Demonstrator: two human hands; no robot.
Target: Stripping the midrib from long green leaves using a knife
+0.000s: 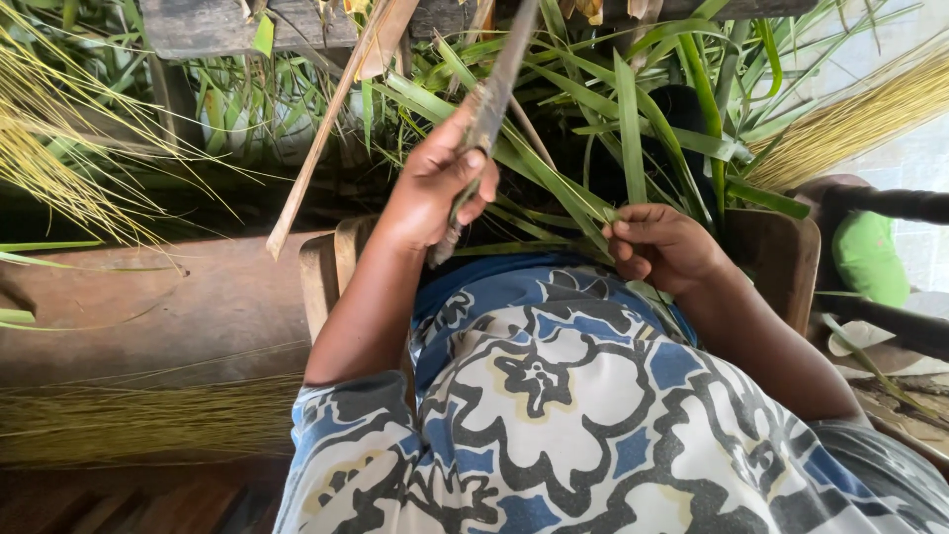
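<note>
My left hand (435,188) grips a long dark knife (486,114) that points up and away, its blade rising past the green leaves. My right hand (660,244) pinches a long green palm leaflet (554,178) near its base, just above my lap. The leaflet runs up and left under the blade. More green leaflets (633,109) fan out in front of me. A blue, white and black patterned cloth (554,396) covers my lap.
Bundles of thin yellow leaf ribs lie at the left (59,148), lower left (138,420) and upper right (850,119). A wooden seat edge (321,277) is under me. A brown stalk (326,129) leans across. A green object (868,259) sits at the right.
</note>
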